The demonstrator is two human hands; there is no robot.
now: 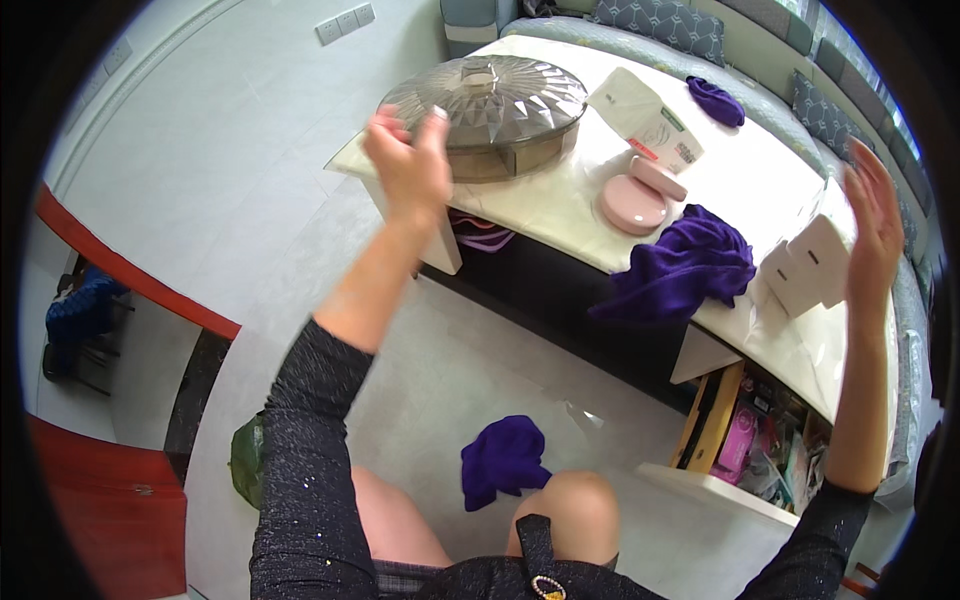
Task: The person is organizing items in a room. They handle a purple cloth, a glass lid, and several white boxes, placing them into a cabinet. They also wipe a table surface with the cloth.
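My left hand [411, 169] is raised at the near left end of the marble-patterned table [555, 217], thumb and fingers apart. Just behind it stands a round, lidded snack tray [487, 105] of smoky clear plastic; contact between them cannot be told. On the right, my right hand [874, 225] is held up with its palm turned inward and nothing in it. Beside that palm are white boxes [814, 259] with small dark slots. A crumpled purple cloth [686, 259] hangs partly over the table's front edge, near a round pink case [632, 204] and a pink block [658, 178].
A printed white packet [652, 124] and another purple cloth [715, 101] lie farther back. An open drawer [720, 491] full of packages juts out at right. One purple cloth [502, 459] is on the floor before my knees. A cushioned sofa [555, 28] curves behind the table.
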